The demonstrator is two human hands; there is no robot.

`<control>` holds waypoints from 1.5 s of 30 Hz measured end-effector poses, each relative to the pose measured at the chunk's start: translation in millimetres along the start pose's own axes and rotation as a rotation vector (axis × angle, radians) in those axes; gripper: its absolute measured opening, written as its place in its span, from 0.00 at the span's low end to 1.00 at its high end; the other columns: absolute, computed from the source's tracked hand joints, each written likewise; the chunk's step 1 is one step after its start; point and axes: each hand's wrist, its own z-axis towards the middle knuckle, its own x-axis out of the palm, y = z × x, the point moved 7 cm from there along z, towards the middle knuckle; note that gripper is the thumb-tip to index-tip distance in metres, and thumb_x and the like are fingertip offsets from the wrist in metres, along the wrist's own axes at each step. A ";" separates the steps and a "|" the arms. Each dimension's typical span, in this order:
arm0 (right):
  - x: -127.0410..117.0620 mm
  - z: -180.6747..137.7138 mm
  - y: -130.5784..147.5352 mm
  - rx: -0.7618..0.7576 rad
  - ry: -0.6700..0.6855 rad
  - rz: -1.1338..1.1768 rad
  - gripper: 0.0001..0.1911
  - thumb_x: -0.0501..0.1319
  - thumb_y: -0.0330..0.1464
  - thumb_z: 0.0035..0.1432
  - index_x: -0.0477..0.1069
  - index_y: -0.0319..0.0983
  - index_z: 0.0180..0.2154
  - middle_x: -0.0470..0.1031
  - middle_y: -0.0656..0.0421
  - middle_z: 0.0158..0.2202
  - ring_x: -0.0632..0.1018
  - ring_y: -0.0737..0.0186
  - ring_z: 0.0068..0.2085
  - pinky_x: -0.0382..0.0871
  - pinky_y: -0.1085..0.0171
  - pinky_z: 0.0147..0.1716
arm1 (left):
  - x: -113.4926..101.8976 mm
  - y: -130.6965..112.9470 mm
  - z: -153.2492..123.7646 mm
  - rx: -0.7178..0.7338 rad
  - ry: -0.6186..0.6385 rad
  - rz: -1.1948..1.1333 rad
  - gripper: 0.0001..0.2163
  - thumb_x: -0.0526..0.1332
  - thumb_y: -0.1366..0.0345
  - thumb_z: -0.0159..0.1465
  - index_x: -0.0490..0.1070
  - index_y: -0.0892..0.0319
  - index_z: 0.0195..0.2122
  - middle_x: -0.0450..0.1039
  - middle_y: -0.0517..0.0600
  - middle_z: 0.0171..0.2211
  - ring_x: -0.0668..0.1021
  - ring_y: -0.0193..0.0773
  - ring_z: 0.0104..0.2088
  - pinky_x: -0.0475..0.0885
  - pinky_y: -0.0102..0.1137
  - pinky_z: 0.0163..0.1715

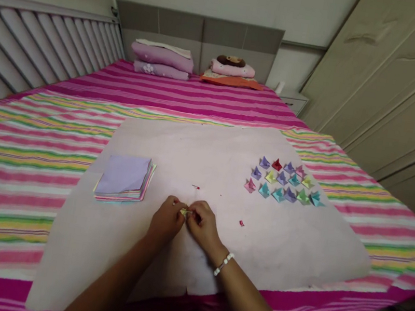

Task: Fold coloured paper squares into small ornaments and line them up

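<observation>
My left hand (166, 218) is closed in a pinch on a small piece of folded yellow paper (183, 211), largely covered by the fingers. Close against it, my right hand (204, 224), with a white bead bracelet at the wrist, pinches a thin, pale, needle-like piece (189, 212) at the paper. Just beyond the hands lies a thin pin-like thing with a red end (197, 187). A small red bit (241, 223) rests to the right of my right hand.
A stack of coloured paper squares (123, 176) sits at left on the pale sheet (193, 148). Rows of small folded paper shapes (281, 178) stand at right. The sheet covers part of a striped bed (6, 155); folded bedding (162, 59) lies by the headboard.
</observation>
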 end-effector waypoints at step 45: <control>-223.0 140.2 -92.6 0.515 -0.451 -0.826 0.12 0.58 0.25 0.49 0.80 0.35 0.32 0.82 0.48 0.32 0.80 0.53 0.35 0.65 0.65 0.30 | 5.2 32.8 -14.7 0.114 -0.249 -0.032 0.11 0.56 0.65 0.63 0.74 0.55 0.44 0.74 0.53 0.45 0.77 0.44 0.45 0.74 0.39 0.46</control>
